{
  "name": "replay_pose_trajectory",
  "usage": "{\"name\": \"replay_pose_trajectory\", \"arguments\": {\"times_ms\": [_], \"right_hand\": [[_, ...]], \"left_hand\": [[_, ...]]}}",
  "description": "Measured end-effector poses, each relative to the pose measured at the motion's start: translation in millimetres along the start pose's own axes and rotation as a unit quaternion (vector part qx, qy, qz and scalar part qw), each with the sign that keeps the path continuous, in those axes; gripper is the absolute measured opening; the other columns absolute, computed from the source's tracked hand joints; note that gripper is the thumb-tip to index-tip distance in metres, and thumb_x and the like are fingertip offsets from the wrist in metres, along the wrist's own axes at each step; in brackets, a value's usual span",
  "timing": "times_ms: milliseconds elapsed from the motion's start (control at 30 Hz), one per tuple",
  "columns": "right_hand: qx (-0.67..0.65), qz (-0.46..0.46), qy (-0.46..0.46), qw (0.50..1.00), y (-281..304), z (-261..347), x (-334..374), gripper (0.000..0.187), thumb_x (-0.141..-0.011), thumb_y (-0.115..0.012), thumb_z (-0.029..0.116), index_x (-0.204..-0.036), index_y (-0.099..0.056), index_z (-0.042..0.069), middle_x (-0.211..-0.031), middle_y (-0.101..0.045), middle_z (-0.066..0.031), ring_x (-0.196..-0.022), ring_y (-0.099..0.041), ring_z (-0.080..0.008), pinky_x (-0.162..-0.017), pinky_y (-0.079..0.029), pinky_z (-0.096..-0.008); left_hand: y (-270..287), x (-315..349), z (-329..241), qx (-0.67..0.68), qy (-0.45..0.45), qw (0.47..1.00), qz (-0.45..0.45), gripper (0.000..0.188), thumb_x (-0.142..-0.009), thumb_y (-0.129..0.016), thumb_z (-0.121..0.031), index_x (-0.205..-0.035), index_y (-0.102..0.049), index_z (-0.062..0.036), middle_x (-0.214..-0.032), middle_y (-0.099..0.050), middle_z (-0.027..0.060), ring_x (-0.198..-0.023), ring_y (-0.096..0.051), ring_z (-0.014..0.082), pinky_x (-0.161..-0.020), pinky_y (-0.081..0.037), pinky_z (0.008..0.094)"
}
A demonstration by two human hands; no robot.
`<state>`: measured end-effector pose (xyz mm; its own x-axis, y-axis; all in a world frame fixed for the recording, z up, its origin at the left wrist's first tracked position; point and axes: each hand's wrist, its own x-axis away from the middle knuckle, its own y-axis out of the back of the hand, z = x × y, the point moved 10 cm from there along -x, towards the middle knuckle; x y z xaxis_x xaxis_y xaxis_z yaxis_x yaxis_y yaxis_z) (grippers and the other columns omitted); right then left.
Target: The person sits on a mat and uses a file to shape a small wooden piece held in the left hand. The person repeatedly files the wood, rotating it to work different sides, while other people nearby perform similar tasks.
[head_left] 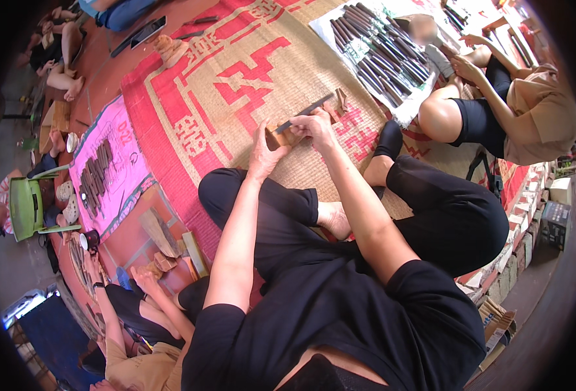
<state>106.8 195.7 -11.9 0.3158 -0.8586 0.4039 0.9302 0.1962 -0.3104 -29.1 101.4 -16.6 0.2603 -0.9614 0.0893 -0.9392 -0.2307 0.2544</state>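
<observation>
My left hand (265, 156) is closed around a small brown wooden block (279, 138), with the thumb and fingers on its sides. Over the block, my right hand (316, 129) grips a long, flat, dark-grey bar (311, 105) that looks like a file. One end of the bar meets the block and the other points up and right. My fingers hide part of both things. Just beyond my right hand, small wood pieces (341, 100) lie on the red and tan woven mat (216, 124).
At the upper right, a white sheet (327, 27) bears many dark sticks; a person (529, 111) sits beside it. On the left lie a pink sheet (128, 140) with dark sticks, wood pieces (159, 233) and a green chair (27, 205). A carved wooden piece (169, 49) stands farther off.
</observation>
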Motion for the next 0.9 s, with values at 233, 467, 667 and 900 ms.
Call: {"name": "replay_pose_trajectory", "arguments": {"times_ms": [233, 467, 667, 900], "right_hand": [[-0.019, -0.012, -0.003, 1.0, -1, -1, -3, 0.01, -0.069, -0.069, 0.001, -0.068, -0.059, -0.001, -0.06, -0.059, -0.0079, -0.049, -0.055, -0.0136, -0.046, -0.044, -0.0228], [-0.013, -0.056, 0.0, 0.998, 23, -10, -8, 0.008, -0.071, -0.068, -0.001, -0.071, -0.06, -0.001, -0.059, -0.058, -0.0064, -0.05, -0.057, -0.0136, -0.046, -0.046, -0.0227], [-0.032, -0.02, -0.002, 0.999, -3, -6, -5, 0.01, -0.07, -0.069, -0.001, -0.069, -0.059, 0.0, -0.059, -0.057, -0.0068, -0.049, -0.055, -0.0126, -0.045, -0.044, -0.0224], [-0.052, -0.007, -0.004, 0.999, -3, 0, -6, 0.011, -0.069, -0.069, 0.001, -0.065, -0.059, -0.001, -0.058, -0.057, -0.0073, -0.047, -0.053, -0.0127, -0.043, -0.041, -0.022]], "left_hand": [[1, -2, 0, 0.028, -0.02, 0.999, -0.018, 0.096, -0.065, -0.076, -0.015, -0.143, -0.019, -0.0101, -0.138, -0.032, 0.018, -0.129, -0.034, 0.0314, -0.107, -0.029, 0.039], [0, -1, -6, 0.011, -0.018, 1.0, -0.008, 0.1, -0.065, -0.076, -0.011, -0.144, -0.015, -0.0113, -0.138, -0.032, 0.018, -0.129, -0.033, 0.0306, -0.107, -0.03, 0.0387], [-2, -3, 3, 0.045, -0.007, 0.999, 0.002, 0.099, -0.065, -0.075, -0.01, -0.144, -0.015, -0.0122, -0.138, -0.032, 0.0181, -0.13, -0.033, 0.0303, -0.107, -0.03, 0.0381], [-2, -3, 1, 0.043, -0.006, 0.999, 0.006, 0.099, -0.065, -0.075, -0.01, -0.144, -0.016, -0.012, -0.138, -0.032, 0.0179, -0.13, -0.033, 0.0305, -0.107, -0.029, 0.0378]]}}
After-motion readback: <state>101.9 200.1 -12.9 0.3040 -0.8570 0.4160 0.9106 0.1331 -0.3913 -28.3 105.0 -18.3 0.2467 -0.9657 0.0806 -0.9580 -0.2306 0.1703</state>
